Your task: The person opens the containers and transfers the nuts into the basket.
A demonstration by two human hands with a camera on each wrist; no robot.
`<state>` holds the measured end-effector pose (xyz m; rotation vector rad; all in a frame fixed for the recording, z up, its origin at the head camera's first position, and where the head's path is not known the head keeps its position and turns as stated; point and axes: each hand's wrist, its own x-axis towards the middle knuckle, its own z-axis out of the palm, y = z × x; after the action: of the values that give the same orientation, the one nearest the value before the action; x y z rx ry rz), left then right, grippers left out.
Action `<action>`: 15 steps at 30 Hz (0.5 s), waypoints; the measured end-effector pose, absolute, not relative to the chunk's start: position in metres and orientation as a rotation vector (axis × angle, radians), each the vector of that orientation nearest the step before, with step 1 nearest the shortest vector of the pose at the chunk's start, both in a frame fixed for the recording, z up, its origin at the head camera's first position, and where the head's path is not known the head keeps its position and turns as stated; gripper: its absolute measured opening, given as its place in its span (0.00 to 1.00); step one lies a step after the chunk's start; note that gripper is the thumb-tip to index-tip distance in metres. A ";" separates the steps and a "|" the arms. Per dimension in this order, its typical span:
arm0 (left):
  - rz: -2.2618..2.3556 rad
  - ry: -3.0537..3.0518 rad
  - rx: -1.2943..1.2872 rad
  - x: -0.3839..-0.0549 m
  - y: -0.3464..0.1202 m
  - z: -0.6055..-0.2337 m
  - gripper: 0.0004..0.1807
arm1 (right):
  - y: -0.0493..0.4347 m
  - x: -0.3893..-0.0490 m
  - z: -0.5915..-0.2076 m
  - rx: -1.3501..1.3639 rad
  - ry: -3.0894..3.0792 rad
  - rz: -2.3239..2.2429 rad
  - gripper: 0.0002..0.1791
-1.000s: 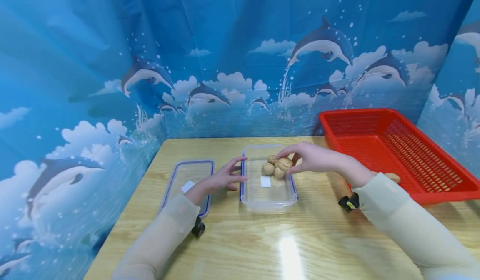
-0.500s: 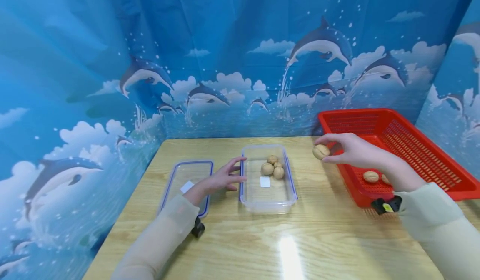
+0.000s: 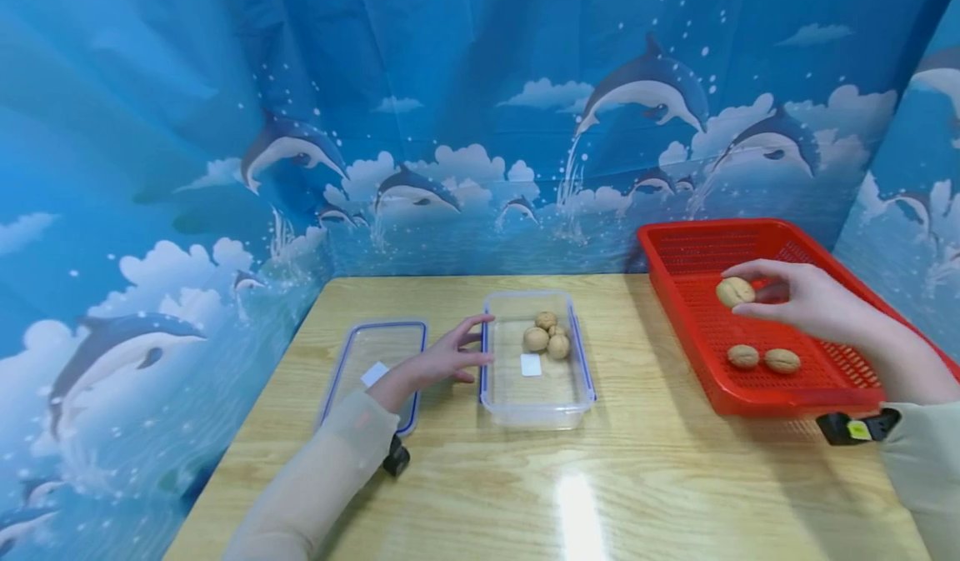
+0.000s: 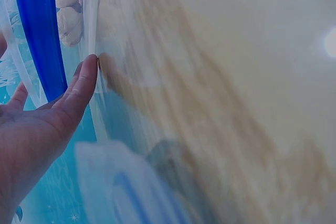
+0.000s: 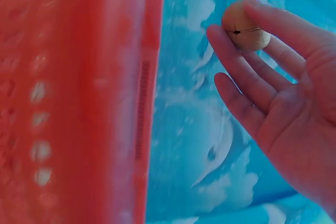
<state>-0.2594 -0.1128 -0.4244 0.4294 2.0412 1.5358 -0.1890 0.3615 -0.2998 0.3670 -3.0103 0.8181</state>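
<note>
A walnut (image 3: 735, 293) is pinched between the thumb and fingers of my right hand (image 3: 813, 298), held over the red plastic basket (image 3: 678, 328). The right wrist view shows the same walnut (image 5: 245, 27) at the fingertips. Two other walnuts (image 3: 762, 358) lie on the basket floor below. My left hand (image 3: 447, 354) has its fingers spread, with fingertips at the left side of a clear plastic container (image 3: 536, 398). Inside that container several walnuts (image 3: 546, 336) sit in a cluster. In the left wrist view, the fingers of my left hand (image 4: 58, 111) reach along the container's wall.
Left of the container lies a clear lid with a blue seal (image 3: 378, 344), partly covered by my left forearm. All stand on a wooden table (image 3: 480, 486). A blue dolphin-print curtain (image 3: 465, 127) hangs behind and at the sides.
My right hand has lifted a walnut out of the clear container and carried it rightward over the red basket. My left hand stays in place.
</note>
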 end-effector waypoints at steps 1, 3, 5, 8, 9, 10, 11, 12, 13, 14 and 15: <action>1.535 2.042 0.427 -0.259 -0.113 -0.424 0.38 | 0.367 -0.188 -0.302 0.345 -3.008 0.821 0.32; 1.536 2.043 0.420 -0.259 -0.113 -0.424 0.38 | 0.377 -0.187 -0.306 0.312 -3.000 0.838 0.32; 1.538 2.044 0.411 -0.259 -0.113 -0.424 0.38 | 0.387 -0.187 -0.311 0.289 -2.988 0.857 0.32; 1.540 2.044 0.407 -0.259 -0.113 -0.425 0.37 | 0.399 -0.189 -0.319 0.241 -2.979 0.860 0.33; 1.542 2.042 0.407 -0.259 -0.113 -0.425 0.37 | 0.403 -0.190 -0.323 0.225 -2.978 0.854 0.33; 1.542 2.041 0.405 -0.259 -0.113 -0.425 0.37 | 0.407 -0.191 -0.326 0.212 -2.979 0.838 0.33; 1.544 2.037 0.404 -0.260 -0.113 -0.425 0.37 | 0.411 -0.192 -0.330 0.197 -2.978 0.826 0.33; 1.545 2.036 0.403 -0.260 -0.113 -0.425 0.37 | 0.414 -0.193 -0.333 0.184 -2.981 0.813 0.33; 1.544 2.037 0.402 -0.260 -0.112 -0.425 0.37 | 0.418 -0.193 -0.336 0.177 -2.980 0.806 0.33; 1.543 2.039 0.399 -0.260 -0.112 -0.425 0.37 | 0.422 -0.194 -0.339 0.171 -2.981 0.800 0.33; 1.541 2.043 0.395 -0.260 -0.112 -0.425 0.37 | 0.425 -0.195 -0.342 0.168 -2.981 0.792 0.32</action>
<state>-0.2600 -0.1119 -0.4250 0.3950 2.0435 1.5406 -0.1950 0.4248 -0.3422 0.1680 -2.9813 0.7916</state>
